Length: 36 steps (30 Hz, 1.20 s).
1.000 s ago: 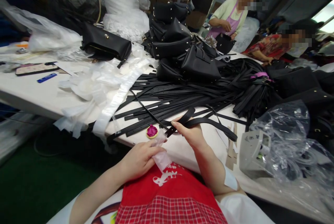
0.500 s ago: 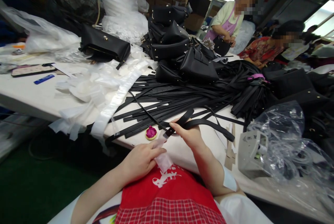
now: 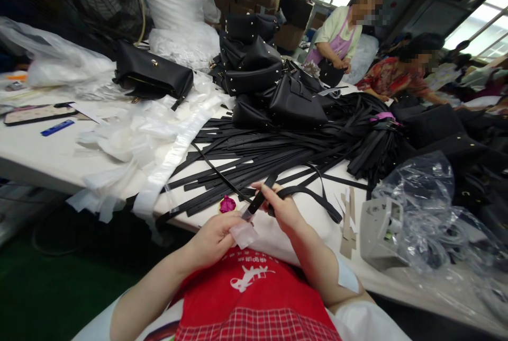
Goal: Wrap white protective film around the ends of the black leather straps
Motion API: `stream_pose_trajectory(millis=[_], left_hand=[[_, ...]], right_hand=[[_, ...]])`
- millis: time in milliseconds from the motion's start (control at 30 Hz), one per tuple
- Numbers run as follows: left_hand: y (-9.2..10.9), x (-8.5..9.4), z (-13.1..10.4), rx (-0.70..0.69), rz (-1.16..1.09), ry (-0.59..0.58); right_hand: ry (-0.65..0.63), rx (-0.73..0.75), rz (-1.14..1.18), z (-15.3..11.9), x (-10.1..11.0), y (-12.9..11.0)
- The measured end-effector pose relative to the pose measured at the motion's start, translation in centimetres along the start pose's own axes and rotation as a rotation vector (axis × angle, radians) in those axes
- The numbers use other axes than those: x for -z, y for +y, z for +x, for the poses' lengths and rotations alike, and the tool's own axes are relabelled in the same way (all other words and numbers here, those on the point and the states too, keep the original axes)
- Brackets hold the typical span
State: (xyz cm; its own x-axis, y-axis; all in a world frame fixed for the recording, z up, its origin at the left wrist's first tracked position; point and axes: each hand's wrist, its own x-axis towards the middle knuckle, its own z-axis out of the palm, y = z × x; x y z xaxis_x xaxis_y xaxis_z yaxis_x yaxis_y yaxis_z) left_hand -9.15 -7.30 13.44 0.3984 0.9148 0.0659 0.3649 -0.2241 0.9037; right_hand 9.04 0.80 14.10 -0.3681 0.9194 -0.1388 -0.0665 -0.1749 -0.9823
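Note:
My left hand (image 3: 216, 238) is closed at the table's front edge, pinching a small translucent white film (image 3: 244, 234) against the end of a black strap (image 3: 259, 199). The film hangs out beside its fingers, above my red apron. My right hand (image 3: 282, 208) is closed around the same strap a little higher up, and the strap's loose length loops off to the right. Just beyond my left hand lies a magenta scrunched piece (image 3: 227, 204) with a yellowish rim. Many more black straps (image 3: 254, 155) are spread on the table past both hands.
Black handbags (image 3: 297, 100) are piled behind the straps; another handbag (image 3: 153, 71) lies left, near white film strips (image 3: 170, 155). At right stand a grey-white dispenser (image 3: 379, 232) and clear plastic bags (image 3: 428, 224). A blue cutter (image 3: 57, 128) lies far left. Two co-workers (image 3: 335, 44) sit or stand beyond.
My right hand's fingers have curled further around the strap. The film's free end has risen closer to my left hand. The whole view has shifted slightly.

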Motion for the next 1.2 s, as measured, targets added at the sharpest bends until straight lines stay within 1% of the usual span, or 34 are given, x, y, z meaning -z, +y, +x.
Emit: stream_pose_trajectory(millis=[33, 67, 100, 133, 200, 267, 300, 333, 400, 433, 500, 567, 600, 667, 700, 733, 800, 867, 900, 967, 1067, 1133, 1200], left_hand=[[0.0, -0.1, 0.1, 0.021, -0.025, -0.012], [-0.1, -0.3, 0.1, 0.048, -0.064, -0.026], [-0.1, -0.5, 0.2, 0.080, -0.125, -0.032], [-0.1, -0.7, 0.3, 0.117, -0.211, -0.024], [-0.1, -1.0, 0.5, 0.184, -0.417, 0.022], [0.0, -1.0, 0.7, 0.229, -0.555, 0.073], [0.0, -0.9, 0.7, 0.242, -0.568, 0.093], [0.0, -0.8, 0.7, 0.255, -0.544, 0.108], [-0.1, -0.4, 0.7, 0.276, -0.451, 0.131], [-0.1, -0.3, 0.7, 0.279, -0.417, 0.145], [-0.3, -0.2, 0.7, 0.258, -0.421, 0.171], [-0.2, -0.4, 0.9, 0.201, -0.539, 0.188], [-0.2, -0.6, 1.0, 0.173, -0.616, 0.186], [0.1, -0.8, 1.5, 0.124, -0.707, 0.127], [0.4, -0.9, 1.7, 0.099, -0.684, 0.068], [0.6, -1.0, 2.0, 0.065, -0.608, -0.005], [1.1, -1.1, 2.6, -0.021, -0.376, -0.147], [1.4, -1.3, 3.2, -0.089, -0.178, -0.264], [1.5, -1.5, 3.4, -0.110, -0.114, -0.302], [1.5, -2.1, 3.8, -0.138, -0.015, -0.340], [1.5, -3.1, 4.4, -0.175, 0.080, -0.353], [1.7, -3.7, 4.9, -0.188, 0.055, -0.382], [1.9, -4.1, 5.4, -0.193, -0.028, -0.418]], right_hand=[[0.047, 0.009, 0.032, 0.2, 0.2, 0.0], [0.065, 0.014, 0.051, 0.2, 0.3, 0.1], [0.055, 0.016, 0.046, 0.2, 0.3, 0.2], [0.020, 0.015, 0.022, 0.1, 0.1, 0.3], [-0.103, 0.003, -0.046, -0.2, -0.3, 0.7], [-0.220, 0.011, -0.127, -0.6, -0.4, 0.9], [-0.250, 0.031, -0.182, -0.7, -0.2, 0.7], [-0.246, 0.054, -0.243, -0.8, 0.2, 0.4], [-0.179, 0.060, -0.323, -1.1, 1.7, -0.9], [-0.164, 0.030, -0.311, -1.2, 2.5, -1.7], [-0.208, -0.049, -0.163, -1.6, 3.8, -3.3], [-0.283, -0.068, 0.054, -2.0, 4.3, -4.5], [-0.288, -0.046, 0.152, -2.2, 4.2, -4.8], [-0.214, 0.007, 0.310, -2.0, 3.8, -5.1], [-0.158, 0.023, 0.371, -1.8, 3.5, -5.1], [-0.095, 0.031, 0.423, -1.5, 3.4, -5.1], [0.020, 0.037, 0.493, -0.7, 3.5, -5.2], [0.087, 0.039, 0.509, -0.2, 4.1, -5.7], [0.098, 0.035, 0.506, -0.2, 4.3, -6.0], [0.078, 0.014, 0.500, -0.3, 4.7, -6.6], [0.039, -0.009, 0.466, -0.8, 4.9, -7.3], [0.065, 0.007, 0.418, -1.0, 5.0, -7.6], [0.122, 0.047, 0.401, -0.9, 5.5, -7.7]])
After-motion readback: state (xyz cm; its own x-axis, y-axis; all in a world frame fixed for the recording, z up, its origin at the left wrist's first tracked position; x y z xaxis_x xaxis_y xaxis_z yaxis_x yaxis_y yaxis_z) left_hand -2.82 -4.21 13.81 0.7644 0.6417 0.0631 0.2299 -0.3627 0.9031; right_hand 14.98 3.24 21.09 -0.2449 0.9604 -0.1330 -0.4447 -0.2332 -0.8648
